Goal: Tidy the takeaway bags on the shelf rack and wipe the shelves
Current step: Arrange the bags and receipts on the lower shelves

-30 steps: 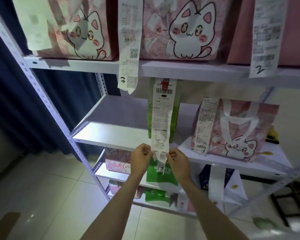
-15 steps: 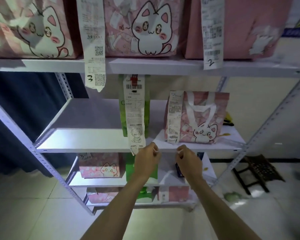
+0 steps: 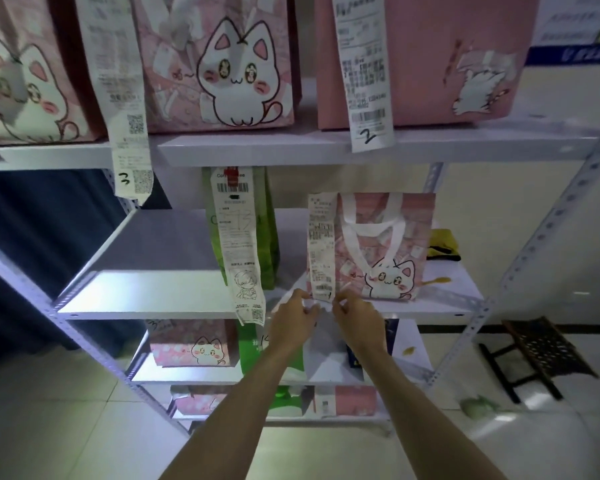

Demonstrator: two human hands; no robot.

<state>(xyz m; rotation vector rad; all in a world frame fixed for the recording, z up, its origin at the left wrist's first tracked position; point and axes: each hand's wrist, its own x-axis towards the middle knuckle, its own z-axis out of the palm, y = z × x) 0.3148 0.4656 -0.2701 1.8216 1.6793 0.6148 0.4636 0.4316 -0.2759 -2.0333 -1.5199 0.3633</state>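
- Two bags are stood on the middle shelf (image 3: 160, 308): a green bag (image 3: 265, 233) and a pink bag (image 3: 387, 244)
- The pink bag's receipt (image 3: 321, 247) is pinched at its lower end by the left hand (image 3: 293, 322) and right hand (image 3: 355, 315)
- Bag contents are hidden

Two hands (image 3: 293, 323), eight bags (image 3: 222, 64) (some partly hidden), four receipts (image 3: 321, 247)

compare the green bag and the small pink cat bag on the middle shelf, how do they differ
The green bag is tall, narrow and plain green; the small pink cat bag is shorter, wider, with a cat print and white handles. The green bag's receipt hangs free past the shelf edge; the pink bag's receipt ends at both hands, left hand and right hand. Both stand upright and carry a receipt.
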